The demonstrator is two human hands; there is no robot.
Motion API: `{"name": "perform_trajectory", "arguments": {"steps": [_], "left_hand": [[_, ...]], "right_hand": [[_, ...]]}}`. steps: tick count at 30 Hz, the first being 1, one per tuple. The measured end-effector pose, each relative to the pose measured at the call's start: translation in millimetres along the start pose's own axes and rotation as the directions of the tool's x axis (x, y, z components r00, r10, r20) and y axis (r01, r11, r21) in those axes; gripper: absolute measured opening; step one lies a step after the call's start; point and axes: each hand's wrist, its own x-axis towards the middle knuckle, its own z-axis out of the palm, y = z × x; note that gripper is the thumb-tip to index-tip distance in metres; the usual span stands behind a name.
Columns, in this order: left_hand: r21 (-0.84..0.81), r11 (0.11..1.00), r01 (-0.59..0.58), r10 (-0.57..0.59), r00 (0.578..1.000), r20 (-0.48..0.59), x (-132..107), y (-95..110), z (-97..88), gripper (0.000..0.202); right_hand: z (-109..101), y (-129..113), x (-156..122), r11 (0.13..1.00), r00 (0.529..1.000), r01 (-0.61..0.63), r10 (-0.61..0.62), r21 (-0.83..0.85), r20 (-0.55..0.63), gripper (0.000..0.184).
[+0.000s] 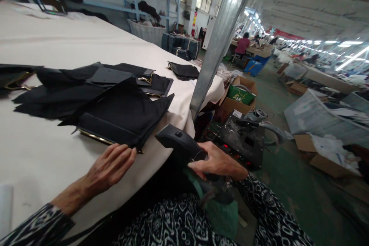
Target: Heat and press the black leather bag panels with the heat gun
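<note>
A black fabric purse (121,111) with a gold-coloured metal frame along its near edge lies at the front of the white-covered table (95,184). My left hand (111,163) is at that edge, fingers together and bent over the frame near its corner; the thumb is hidden. In my right hand (216,159) is a black hand-held tool (177,138), its blunt head pointing left toward the table edge. My fingers wrap round its grip, and its exact kind is unclear. More black purses (66,88) with gold frames overlap behind the first one.
Another black purse (184,70) lies near a slanting metal post (220,34) at the table's edge. A black box (242,138) with red lights stands right of my right hand. Cartons (319,157) and a large white bin (314,113) occupy the floor. A person (243,45) sits far off.
</note>
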Motion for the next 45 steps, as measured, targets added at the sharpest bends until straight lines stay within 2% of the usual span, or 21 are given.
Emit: {"name": "perform_trajectory", "arguments": {"steps": [4, 7, 13, 18, 19, 20, 21, 22, 23, 24, 25, 26, 27, 28, 29, 30, 33, 36, 41, 45], "left_hand": [[-0.007, 1.000, 0.015, -0.016, 0.999, -0.029, 4.0, 6.0, -1.1, 0.044], [-0.006, 1.000, 0.030, -0.031, 0.998, -0.046, 6.3, 10.3, -0.6, 0.049], [-0.031, 0.997, 0.068, -0.071, 0.993, -0.095, 4.3, 12.4, 2.1, 0.062], [-0.073, 0.983, 0.171, -0.178, 0.979, -0.099, 2.7, 22.5, 8.1, 0.035], [-0.099, 0.965, 0.242, -0.252, 0.962, -0.108, 4.1, 27.4, 8.3, 0.026], [-0.138, 0.925, 0.355, -0.370, 0.923, -0.107, 6.3, 32.6, 7.7, 0.016], [-0.192, 0.842, 0.504, -0.526, 0.846, -0.085, 9.1, 37.5, 6.3, 0.008], [-0.257, 0.699, 0.667, -0.695, 0.718, -0.028, 12.5, 41.4, 4.4, 0.011], [-0.319, 0.491, 0.811, -0.841, 0.537, 0.071, 16.4, 43.6, 2.1, 0.019], [-0.369, 0.230, 0.900, -0.925, 0.320, 0.204, 20.4, 43.7, -0.2, 0.027], [-0.404, -0.043, 0.914, -0.928, 0.113, 0.355, 24.6, 41.6, -2.1, 0.034], [-0.422, -0.283, 0.861, -0.869, -0.045, 0.493, 28.6, 37.7, -3.3, 0.038], [-0.428, -0.456, 0.780, -0.791, -0.134, 0.598, 32.4, 32.6, -3.9, 0.041], [-0.434, -0.552, 0.712, -0.733, -0.166, 0.660, 35.7, 27.0, -4.0, 0.042], [-0.449, -0.583, 0.677, -0.715, -0.164, 0.680, 38.6, 21.7, -3.7, 0.041], [-0.470, -0.564, 0.678, -0.732, -0.148, 0.665, 41.0, 17.4, -3.3, 0.040], [-0.498, -0.393, 0.773, -0.836, -0.074, 0.544, 46.2, 12.6, -3.8, 0.040], [-0.467, -0.296, 0.833, -0.872, -0.036, 0.489, 49.2, 15.9, -6.4, 0.043], [-0.445, -0.336, 0.830, -0.841, -0.052, 0.539, 48.4, 18.3, -2.5, 0.036], [-0.450, -0.357, 0.819, -0.829, -0.055, 0.557, 41.9, 18.3, 8.0, 0.036]], "right_hand": [[7.3, -14.1, 11.9, 0.999, 0.996, 0.033, -0.029, -0.042, 0.084, 0.027], [11.9, -19.9, 25.0, 0.994, 0.990, 0.045, -0.030, -0.103, 0.139, 0.027], [19.1, -18.8, 45.8, 0.974, 0.991, 0.032, -0.001, -0.225, 0.134, 0.023], [21.6, -15.5, 47.0, 0.971, 0.990, 0.010, 0.025, -0.237, 0.141, 0.025], [21.8, -15.2, 46.5, 0.973, 0.990, 0.005, 0.027, -0.231, 0.136, 0.025], [21.8, -14.8, 46.0, 0.975, 0.991, 0.001, 0.029, -0.224, 0.129, 0.026], [21.6, -14.3, 45.6, 0.976, 0.992, -0.002, 0.030, -0.220, 0.124, 0.026], [21.5, -13.6, 45.3, 0.976, 0.992, -0.006, 0.032, -0.217, 0.119, 0.026], [21.3, -12.8, 45.0, 0.976, 0.993, -0.010, 0.036, -0.216, 0.117, 0.027], [21.2, -11.8, 44.9, 0.976, 0.993, -0.015, 0.040, -0.216, 0.113, 0.027], [21.3, -10.6, 44.9, 0.976, 0.993, -0.019, 0.044, -0.217, 0.111, 0.026], [21.5, -9.2, 44.9, 0.976, 0.993, -0.021, 0.045, -0.216, 0.108, 0.027], [21.8, -7.7, 44.9, 0.977, 0.993, -0.020, 0.043, -0.213, 0.107, 0.027], [22.1, -6.0, 44.6, 0.978, 0.994, -0.017, 0.039, -0.207, 0.103, 0.027], [22.3, -4.1, 44.0, 0.979, 0.994, -0.014, 0.035, -0.202, 0.102, 0.027], [22.3, -2.2, 42.8, 0.980, 0.994, -0.011, 0.032, -0.197, 0.103, 0.027], [20.1, 3.3, 34.7, 0.985, 0.991, -0.021, 0.043, -0.171, 0.129, 0.027], [15.8, 6.2, 19.7, 0.988, 0.984, -0.057, 0.080, -0.146, 0.157, 0.029], [11.3, 3.0, -1.8, 0.980, 0.984, -0.096, 0.120, -0.175, 0.133, 0.027], [12.6, -0.8, 2.2, 0.987, 0.983, -0.090, 0.109, -0.130, 0.149, 0.029]]}}
